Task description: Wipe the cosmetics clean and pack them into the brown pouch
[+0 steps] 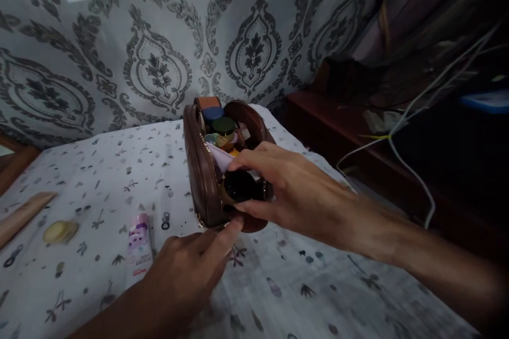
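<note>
A brown zip-up toiletry bag (201, 169) stands unzipped on the white patterned cloth. My right hand (288, 185) reaches into its near end, thumb and fingers around a round jar with a black top (240, 186). Beside the fingertips a pale lilac tube (219, 158) slants up. Farther back in the bag sit a jar with a dark green lid (223, 126) and one with a blue lid (213, 113). My left hand (194, 259) grips the bag's near edge, index finger against the rim and the other fingers curled. Its thumb is hidden.
Left on the cloth (119, 169) lie a pink-capped tube (139, 246), a small yellowish jar (59, 231) and a flat tan strip (26, 217). Patterned wallpaper (159, 37) rises behind. To the right are a dark red wooden surface (318, 122) and white cables (413, 169).
</note>
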Action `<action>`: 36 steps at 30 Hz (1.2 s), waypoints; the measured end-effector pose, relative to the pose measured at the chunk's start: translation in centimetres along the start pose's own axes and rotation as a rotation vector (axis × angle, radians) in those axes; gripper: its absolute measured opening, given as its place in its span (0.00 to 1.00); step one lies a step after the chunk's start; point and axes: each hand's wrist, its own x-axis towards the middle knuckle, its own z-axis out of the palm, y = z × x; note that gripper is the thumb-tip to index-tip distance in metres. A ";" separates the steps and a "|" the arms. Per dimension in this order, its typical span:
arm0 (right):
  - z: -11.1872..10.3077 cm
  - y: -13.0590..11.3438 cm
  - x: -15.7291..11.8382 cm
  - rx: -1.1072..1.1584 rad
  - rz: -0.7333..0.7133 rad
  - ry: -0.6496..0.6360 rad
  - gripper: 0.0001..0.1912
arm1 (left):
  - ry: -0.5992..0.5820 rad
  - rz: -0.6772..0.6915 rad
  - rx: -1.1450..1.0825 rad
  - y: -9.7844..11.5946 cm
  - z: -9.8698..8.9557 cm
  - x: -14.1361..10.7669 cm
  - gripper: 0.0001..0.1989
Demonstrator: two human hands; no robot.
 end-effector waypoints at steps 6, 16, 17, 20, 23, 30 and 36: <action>-0.3 -1.8 1.4 -0.134 0.052 -0.128 0.12 | -0.030 0.003 -0.039 0.4 -0.5 0.1 0.26; 2.0 -2.6 1.9 -0.354 0.066 -0.276 0.13 | -0.009 0.016 -0.020 0.9 -0.8 -0.1 0.24; 2.2 -2.7 2.0 -0.370 0.062 -0.295 0.12 | -0.009 0.013 -0.017 1.0 -0.8 -0.1 0.24; 2.5 -2.9 2.1 -0.394 0.075 -0.309 0.12 | -0.036 -0.005 -0.021 1.1 -0.9 -0.3 0.24; 2.0 -2.8 1.7 -0.355 0.058 -0.291 0.11 | -0.070 -0.022 -0.017 1.1 -0.9 -0.4 0.26; -0.1 -1.9 -0.8 -0.096 -0.056 0.105 0.08 | -0.062 -0.073 -0.101 1.1 -1.4 -1.3 0.28; 0.1 -2.2 -3.3 0.043 -0.018 0.384 0.07 | -0.038 -0.266 -0.230 0.8 -2.0 -3.8 0.23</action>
